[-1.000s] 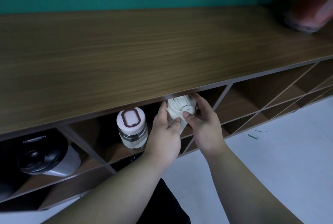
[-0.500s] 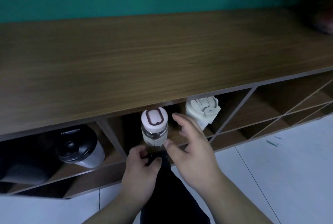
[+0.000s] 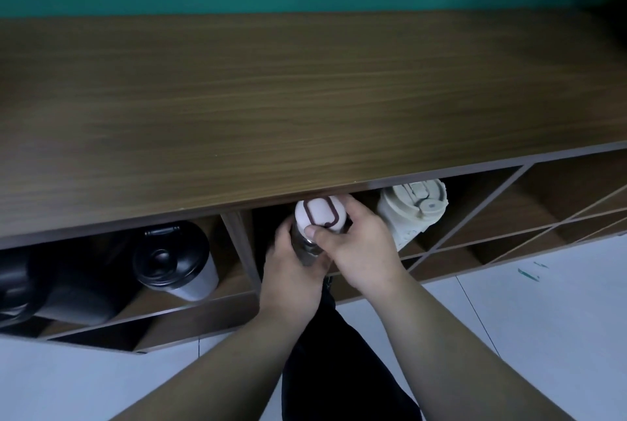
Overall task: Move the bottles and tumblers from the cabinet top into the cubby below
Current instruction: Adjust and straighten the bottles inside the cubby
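Note:
A clear bottle with a pale pink lid and a brown handle loop stands in the middle cubby under the wooden cabinet top. My left hand wraps its glassy body from the left. My right hand holds its lid and right side. A cream tumbler leans in the same cubby just to the right, untouched. In the cubby to the left lies a white tumbler with a black lid, with a dark bottle beside it.
A slanted wooden divider separates the left cubby from the middle one. More cubbies with diagonal dividers run to the right. A teal wall rises behind the cabinet. Pale floor tiles lie below, and my dark trouser leg shows between my arms.
Both hands let go of the cream tumbler, pulled back, then moved left and closed on the pink-lidded bottle. The view shifted left, so the red object at the cabinet's right end left the frame.

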`<move>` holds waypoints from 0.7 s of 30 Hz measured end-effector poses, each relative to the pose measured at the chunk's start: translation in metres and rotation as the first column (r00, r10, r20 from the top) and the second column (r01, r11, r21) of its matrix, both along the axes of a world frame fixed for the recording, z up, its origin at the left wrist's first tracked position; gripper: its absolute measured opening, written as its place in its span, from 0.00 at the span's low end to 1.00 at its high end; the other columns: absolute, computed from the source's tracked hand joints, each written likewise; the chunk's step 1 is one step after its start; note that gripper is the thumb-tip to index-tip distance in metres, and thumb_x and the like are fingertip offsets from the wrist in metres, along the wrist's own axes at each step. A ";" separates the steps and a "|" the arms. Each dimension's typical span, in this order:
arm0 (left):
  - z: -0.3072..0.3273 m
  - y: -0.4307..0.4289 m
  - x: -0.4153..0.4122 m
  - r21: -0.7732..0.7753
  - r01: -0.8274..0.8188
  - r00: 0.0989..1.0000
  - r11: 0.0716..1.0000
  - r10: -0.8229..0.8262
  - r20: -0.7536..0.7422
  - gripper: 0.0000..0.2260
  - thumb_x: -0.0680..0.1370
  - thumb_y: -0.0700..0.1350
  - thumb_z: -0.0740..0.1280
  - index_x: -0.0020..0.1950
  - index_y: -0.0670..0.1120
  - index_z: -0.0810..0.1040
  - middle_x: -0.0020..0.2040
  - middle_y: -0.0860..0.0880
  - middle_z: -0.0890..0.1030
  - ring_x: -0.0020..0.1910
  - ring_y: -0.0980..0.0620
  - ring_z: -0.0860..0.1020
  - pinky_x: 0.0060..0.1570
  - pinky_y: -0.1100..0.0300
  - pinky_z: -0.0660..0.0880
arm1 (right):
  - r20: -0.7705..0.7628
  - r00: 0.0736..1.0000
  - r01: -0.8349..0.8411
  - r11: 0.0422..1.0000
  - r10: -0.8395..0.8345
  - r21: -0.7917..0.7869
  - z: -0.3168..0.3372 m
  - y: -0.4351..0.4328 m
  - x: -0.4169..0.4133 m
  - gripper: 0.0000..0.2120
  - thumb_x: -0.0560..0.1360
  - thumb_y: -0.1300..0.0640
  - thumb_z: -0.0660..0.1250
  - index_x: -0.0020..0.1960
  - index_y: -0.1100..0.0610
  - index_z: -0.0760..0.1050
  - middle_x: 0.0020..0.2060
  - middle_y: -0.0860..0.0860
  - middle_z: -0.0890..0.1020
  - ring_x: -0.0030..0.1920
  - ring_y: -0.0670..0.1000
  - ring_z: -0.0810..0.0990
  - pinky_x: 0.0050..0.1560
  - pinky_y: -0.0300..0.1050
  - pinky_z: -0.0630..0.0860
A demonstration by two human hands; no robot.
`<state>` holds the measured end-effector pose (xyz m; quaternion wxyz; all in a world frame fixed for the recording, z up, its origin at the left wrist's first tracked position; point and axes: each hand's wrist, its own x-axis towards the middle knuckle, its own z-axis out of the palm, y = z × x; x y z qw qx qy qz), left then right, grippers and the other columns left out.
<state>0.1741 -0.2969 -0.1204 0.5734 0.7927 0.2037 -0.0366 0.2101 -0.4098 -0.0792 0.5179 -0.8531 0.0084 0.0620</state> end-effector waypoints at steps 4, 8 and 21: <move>0.001 -0.004 -0.001 0.013 -0.037 0.999 0.999 0.037 0.003 0.33 0.74 0.50 0.76 0.77 0.58 0.66 0.68 0.51 0.75 0.66 0.50 0.76 0.64 0.49 0.76 | -0.014 0.999 -0.029 1.000 0.029 0.007 -0.001 -0.004 0.003 0.17 0.71 0.55 0.77 0.59 0.45 0.80 0.49 0.44 0.87 0.51 0.44 0.85 0.56 0.48 0.83; -0.001 -0.002 -0.002 0.005 -0.010 1.000 1.000 0.010 0.022 0.32 0.76 0.47 0.75 0.77 0.59 0.66 0.68 0.52 0.75 0.64 0.54 0.75 0.60 0.56 0.73 | -0.011 1.000 -0.013 0.999 0.014 0.037 -0.001 -0.005 0.001 0.17 0.70 0.56 0.78 0.58 0.45 0.81 0.47 0.44 0.87 0.48 0.44 0.86 0.55 0.49 0.83; 0.002 0.015 -0.011 -0.044 0.097 0.995 0.994 -0.097 0.009 0.43 0.72 0.53 0.78 0.81 0.60 0.58 0.75 0.57 0.74 0.73 0.58 0.73 0.72 0.54 0.73 | 0.017 1.000 0.018 0.999 -0.017 -0.036 0.008 0.002 -0.015 0.36 0.62 0.46 0.81 0.68 0.41 0.73 0.60 0.40 0.82 0.62 0.40 0.79 0.64 0.45 0.78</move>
